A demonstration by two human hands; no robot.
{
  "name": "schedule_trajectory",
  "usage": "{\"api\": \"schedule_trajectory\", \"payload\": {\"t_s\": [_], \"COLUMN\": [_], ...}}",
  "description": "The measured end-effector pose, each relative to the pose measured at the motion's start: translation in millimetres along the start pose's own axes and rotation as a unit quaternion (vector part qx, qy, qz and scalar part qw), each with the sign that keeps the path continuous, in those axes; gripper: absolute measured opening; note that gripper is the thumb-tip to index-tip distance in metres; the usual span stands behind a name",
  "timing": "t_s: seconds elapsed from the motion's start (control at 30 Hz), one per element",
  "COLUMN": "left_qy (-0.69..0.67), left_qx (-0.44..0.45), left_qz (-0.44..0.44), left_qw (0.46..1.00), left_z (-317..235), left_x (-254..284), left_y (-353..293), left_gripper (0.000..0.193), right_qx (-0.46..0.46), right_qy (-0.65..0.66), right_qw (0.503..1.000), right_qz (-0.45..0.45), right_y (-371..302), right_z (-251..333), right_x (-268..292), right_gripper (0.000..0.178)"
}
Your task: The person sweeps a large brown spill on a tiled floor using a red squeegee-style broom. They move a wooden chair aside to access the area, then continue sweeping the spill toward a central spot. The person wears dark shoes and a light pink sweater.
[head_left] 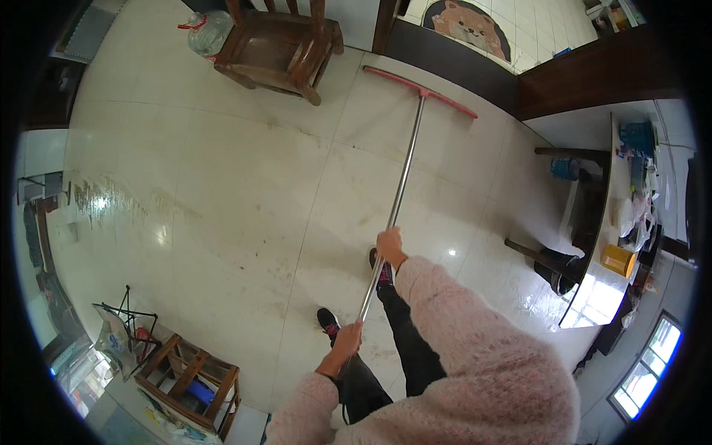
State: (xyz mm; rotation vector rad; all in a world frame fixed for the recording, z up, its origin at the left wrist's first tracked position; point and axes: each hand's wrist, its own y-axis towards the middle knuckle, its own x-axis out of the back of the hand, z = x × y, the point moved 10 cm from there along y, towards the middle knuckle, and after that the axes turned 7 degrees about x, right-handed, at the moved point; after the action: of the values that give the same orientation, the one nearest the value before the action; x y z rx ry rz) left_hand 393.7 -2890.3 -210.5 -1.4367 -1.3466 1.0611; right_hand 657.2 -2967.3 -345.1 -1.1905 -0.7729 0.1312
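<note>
A floor squeegee [404, 174] with a long silver pole slants away from me across the tiles. Its wide red head [420, 90] rests on the floor near the dark doorway step. My right hand [389, 242] is wrapped round the middle part of the pole. Lower down, close to my legs, my left hand [347, 343] grips the pole's near end. Brown dirt marks [265, 256] and smears are scattered over the pale tiled floor [237, 170], left of the pole.
A wooden chair [274, 52] stands at the far left of the squeegee, beside a clear plastic jug [210, 33]. Along the right runs a cluttered table [593, 297]. A wooden stool [194, 382] is at the lower left. Beyond the step lies a bear-shaped mat [469, 28].
</note>
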Motion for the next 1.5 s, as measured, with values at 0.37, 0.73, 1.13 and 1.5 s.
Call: {"api": "schedule_trajectory", "payload": {"t_s": [0.37, 0.73, 1.13, 1.5], "left_qy": [0.073, 0.043, 0.137, 0.206], "left_qx": [-0.061, -0.077, 0.164, -0.166], "left_qz": [-0.007, -0.057, -0.060, -0.119], "left_qw": [0.995, 0.994, 0.975, 0.957], "left_z": [-17.8, -63.8, 259.1, 59.5], "left_x": [-4.4, -6.7, 76.3, -65.6], "left_y": [-2.4, 48.8, -208.2, -91.9], "left_gripper": [0.039, 0.049, 0.057, 0.037], "right_qx": [-0.074, -0.149, 0.295, -0.193], "right_qy": [0.139, 0.532, 0.103, 0.780], "right_qw": [0.985, 0.811, 0.936, 0.522], "right_qz": [-0.075, -0.194, -0.163, -0.286], "right_y": [-13.3, 27.9, -152.6, -136.4], "right_z": [-14.7, -94.2, 290.7, -22.3], "right_x": [-2.6, 30.2, -172.7, -157.2], "right_gripper": [0.016, 0.015, 0.022, 0.033]}}
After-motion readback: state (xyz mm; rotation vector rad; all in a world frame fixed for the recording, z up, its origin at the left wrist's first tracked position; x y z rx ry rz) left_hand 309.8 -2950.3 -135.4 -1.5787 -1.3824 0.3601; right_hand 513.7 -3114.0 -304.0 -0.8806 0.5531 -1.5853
